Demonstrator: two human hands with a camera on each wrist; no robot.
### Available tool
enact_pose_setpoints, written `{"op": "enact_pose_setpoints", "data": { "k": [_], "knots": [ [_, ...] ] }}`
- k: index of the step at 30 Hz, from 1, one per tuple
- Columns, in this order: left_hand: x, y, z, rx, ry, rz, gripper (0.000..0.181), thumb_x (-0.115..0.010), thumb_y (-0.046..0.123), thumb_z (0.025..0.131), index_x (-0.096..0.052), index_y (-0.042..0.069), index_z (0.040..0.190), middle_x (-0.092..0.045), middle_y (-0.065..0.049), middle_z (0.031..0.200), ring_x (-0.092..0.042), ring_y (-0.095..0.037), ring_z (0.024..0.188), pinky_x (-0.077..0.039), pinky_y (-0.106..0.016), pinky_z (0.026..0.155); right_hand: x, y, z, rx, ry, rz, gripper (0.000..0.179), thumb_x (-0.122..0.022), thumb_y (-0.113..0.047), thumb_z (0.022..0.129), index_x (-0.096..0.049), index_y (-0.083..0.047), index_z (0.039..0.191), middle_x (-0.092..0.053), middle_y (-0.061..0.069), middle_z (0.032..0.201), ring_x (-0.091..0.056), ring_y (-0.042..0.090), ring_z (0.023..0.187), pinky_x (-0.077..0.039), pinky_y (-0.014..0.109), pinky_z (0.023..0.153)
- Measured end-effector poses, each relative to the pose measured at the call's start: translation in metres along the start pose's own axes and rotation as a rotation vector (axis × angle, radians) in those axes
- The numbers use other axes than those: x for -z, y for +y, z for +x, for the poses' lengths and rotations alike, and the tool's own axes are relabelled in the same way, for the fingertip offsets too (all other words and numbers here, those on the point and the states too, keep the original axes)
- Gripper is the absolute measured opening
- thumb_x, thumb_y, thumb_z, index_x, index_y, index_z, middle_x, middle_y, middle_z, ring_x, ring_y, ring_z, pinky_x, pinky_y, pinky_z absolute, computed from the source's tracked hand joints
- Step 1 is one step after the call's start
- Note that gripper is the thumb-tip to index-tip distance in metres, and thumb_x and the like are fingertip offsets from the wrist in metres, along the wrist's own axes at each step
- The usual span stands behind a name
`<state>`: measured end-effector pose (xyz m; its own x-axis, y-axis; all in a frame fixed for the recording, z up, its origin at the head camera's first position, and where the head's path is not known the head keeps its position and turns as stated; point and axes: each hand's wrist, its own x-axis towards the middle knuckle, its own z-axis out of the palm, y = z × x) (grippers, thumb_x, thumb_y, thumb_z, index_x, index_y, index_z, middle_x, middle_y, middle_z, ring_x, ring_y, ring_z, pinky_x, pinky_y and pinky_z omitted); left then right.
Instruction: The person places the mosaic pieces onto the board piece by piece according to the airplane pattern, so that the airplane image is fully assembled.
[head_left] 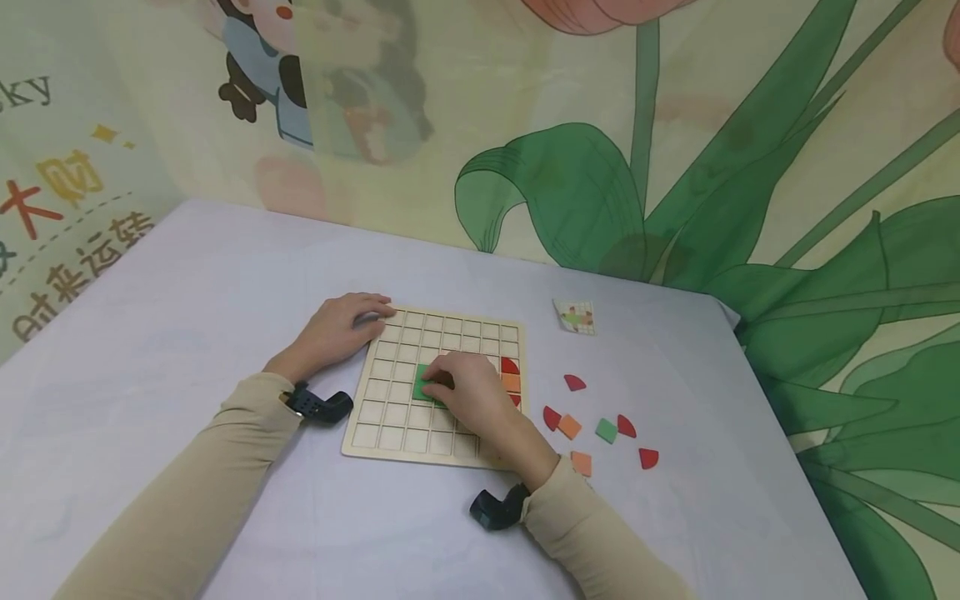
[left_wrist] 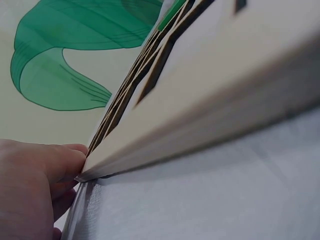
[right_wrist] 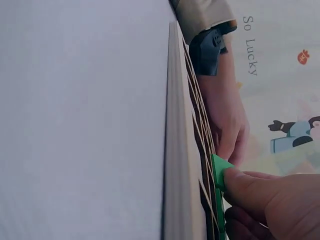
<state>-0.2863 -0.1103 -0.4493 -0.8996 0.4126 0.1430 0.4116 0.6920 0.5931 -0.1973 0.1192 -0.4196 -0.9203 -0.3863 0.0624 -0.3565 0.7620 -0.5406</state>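
Observation:
A wooden grid board (head_left: 372,412) lies on the white table. My left hand (head_left: 337,329) holds its far left corner, with the thumb on the side edge and the fingers by the top edge. Over the middle of the board, my right hand (head_left: 476,392) pinches a green square tile (right_wrist: 219,167) between thumb and fingers. In the right wrist view that tile stands tilted above the grid. Green (head_left: 422,385) shows in the grid beside the right fingertips. At the board's right side sit a red quarter-circle tile (head_left: 509,366) and an orange square tile (head_left: 511,382); the hand hides part of the grid.
Right of the board lie several loose tiles: red quarter-circles (head_left: 648,458), orange squares (head_left: 570,427) and a green square (head_left: 607,431). A small picture card (head_left: 576,317) lies farther back. A printed cloth (head_left: 420,192) with plants and figures hangs behind the table.

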Motion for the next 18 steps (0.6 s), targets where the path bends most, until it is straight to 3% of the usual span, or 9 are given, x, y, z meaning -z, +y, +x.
{"op": "enact_pose_setpoints", "data": {
  "k": [7,18],
  "knots": [
    [0.001,0.002,0.001,0.008,-0.014,-0.007,0.033,-0.052,0.022,0.095,-0.062,0.011,0.124,-0.051,-0.009,0.141,-0.039,-0.033,0.136,-0.027,-0.052,0.114,-0.003,-0.002,-0.002,-0.018,-0.002,-0.083,0.011,-0.073,-0.024,0.084,-0.073,-0.017,0.092,-0.066,-0.007,0.090,-0.061,0.006,0.083,-0.051,0.017,0.072],
    [-0.002,-0.001,-0.001,0.012,0.003,0.000,0.032,-0.053,0.021,0.095,-0.062,0.010,0.123,-0.052,-0.010,0.140,-0.040,-0.034,0.136,-0.027,-0.052,0.114,0.007,-0.007,-0.006,0.024,-0.097,-0.182,0.004,-0.073,-0.024,0.084,-0.074,-0.024,0.081,-0.061,-0.011,0.094,-0.056,0.006,0.084,-0.050,0.017,0.073]
  ]
}}
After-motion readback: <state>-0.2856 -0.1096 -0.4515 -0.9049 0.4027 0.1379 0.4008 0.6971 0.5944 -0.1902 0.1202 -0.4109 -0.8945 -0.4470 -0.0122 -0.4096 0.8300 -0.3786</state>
